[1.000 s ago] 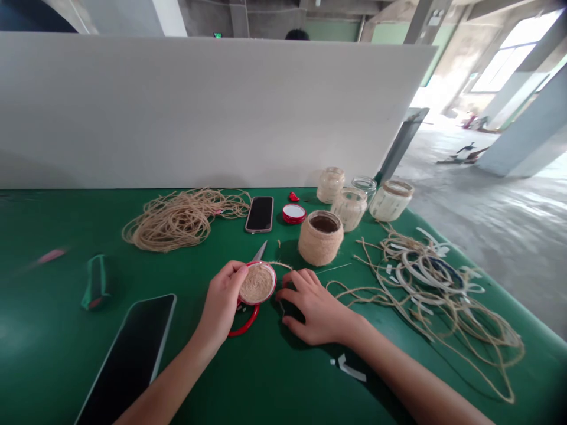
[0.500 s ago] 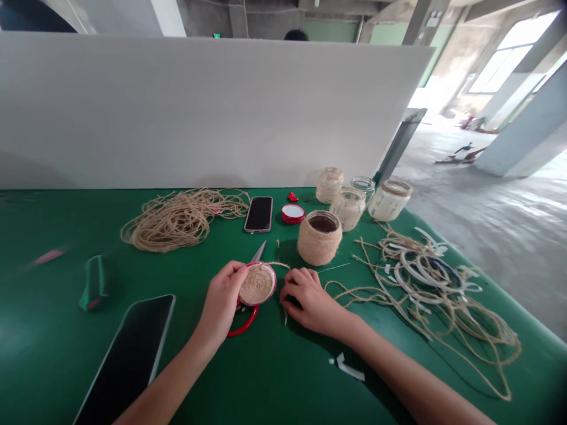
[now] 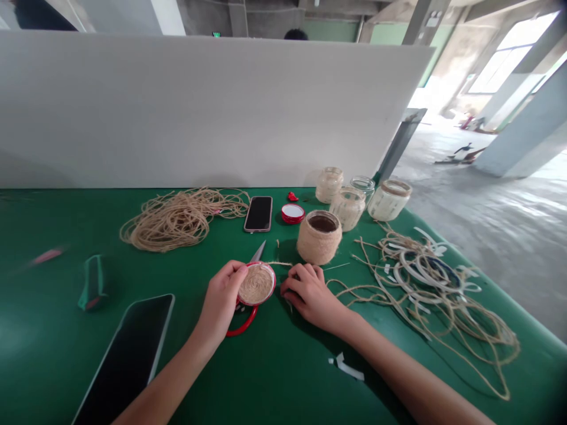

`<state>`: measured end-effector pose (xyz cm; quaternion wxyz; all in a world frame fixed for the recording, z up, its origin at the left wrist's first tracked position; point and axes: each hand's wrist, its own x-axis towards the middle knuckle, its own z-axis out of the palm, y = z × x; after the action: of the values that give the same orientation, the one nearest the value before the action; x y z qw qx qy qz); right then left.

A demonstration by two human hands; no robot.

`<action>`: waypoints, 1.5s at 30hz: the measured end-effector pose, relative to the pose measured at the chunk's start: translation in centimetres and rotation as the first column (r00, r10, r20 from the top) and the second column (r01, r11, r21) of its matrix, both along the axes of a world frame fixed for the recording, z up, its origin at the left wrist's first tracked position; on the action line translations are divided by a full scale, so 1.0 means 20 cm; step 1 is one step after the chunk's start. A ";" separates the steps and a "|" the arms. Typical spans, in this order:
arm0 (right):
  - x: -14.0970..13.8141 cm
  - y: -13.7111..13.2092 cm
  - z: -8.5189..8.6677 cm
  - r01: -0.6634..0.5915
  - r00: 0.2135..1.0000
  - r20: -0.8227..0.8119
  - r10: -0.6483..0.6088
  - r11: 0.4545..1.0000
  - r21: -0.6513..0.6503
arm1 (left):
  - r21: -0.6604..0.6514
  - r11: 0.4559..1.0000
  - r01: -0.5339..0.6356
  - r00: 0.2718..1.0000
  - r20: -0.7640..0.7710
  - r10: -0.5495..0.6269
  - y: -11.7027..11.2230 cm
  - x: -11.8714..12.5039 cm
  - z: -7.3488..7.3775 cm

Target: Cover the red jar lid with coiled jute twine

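My left hand [image 3: 221, 301] grips a red jar lid [image 3: 257, 284] whose top is covered with a spiral of jute twine. The lid lies over red-handled scissors [image 3: 243, 323], whose blade tip pokes out behind it. My right hand [image 3: 310, 295] rests on the green table [image 3: 266, 378] just right of the lid, fingers curled closed over something I cannot make out. A short twine tail runs from the lid toward that hand. A twine-wrapped jar [image 3: 319, 236] stands just behind my right hand.
A loose twine bundle [image 3: 177, 219], a phone [image 3: 259, 213] and a red lid [image 3: 293, 213] lie at the back. Several jars [image 3: 349, 203] stand at back right. Tangled twine and white strips [image 3: 425, 277] spread right. A large phone [image 3: 128, 360] lies front left. White board [image 3: 199, 112] behind.
My right hand went from lying flat on the table to curled, and drew slightly up and left toward the lid. My left hand and the lid stayed put.
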<state>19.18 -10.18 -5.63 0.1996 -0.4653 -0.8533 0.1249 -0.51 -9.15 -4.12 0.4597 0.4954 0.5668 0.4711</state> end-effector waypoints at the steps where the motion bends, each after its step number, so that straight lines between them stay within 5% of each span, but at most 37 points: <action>1: 0.00 0.00 0.00 0.007 1.000 0.005 -0.007 1.000 0.013 | 0.004 1.000 0.003 1.000 0.002 -0.003 0.00 0.00 0.00; 12: -0.01 0.01 -0.02 -0.041 0.996 0.078 0.031 0.991 0.124 | 0.003 0.999 0.032 0.999 -0.013 -0.032 0.00 0.00 0.01; 27: -0.03 0.02 -0.03 0.099 0.985 0.127 -0.118 0.984 0.147 | -0.022 0.998 0.054 0.998 -0.023 -0.054 -0.01 0.01 0.01; 45: 0.01 0.01 0.01 0.110 0.993 0.012 -0.113 0.979 0.173 | -0.015 0.999 0.043 0.999 -0.007 -0.044 -0.01 0.00 0.02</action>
<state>19.39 -10.01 -5.41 0.2364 -0.4947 -0.8356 0.0342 -0.44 -9.38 -3.68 0.4714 0.5060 0.5613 0.4547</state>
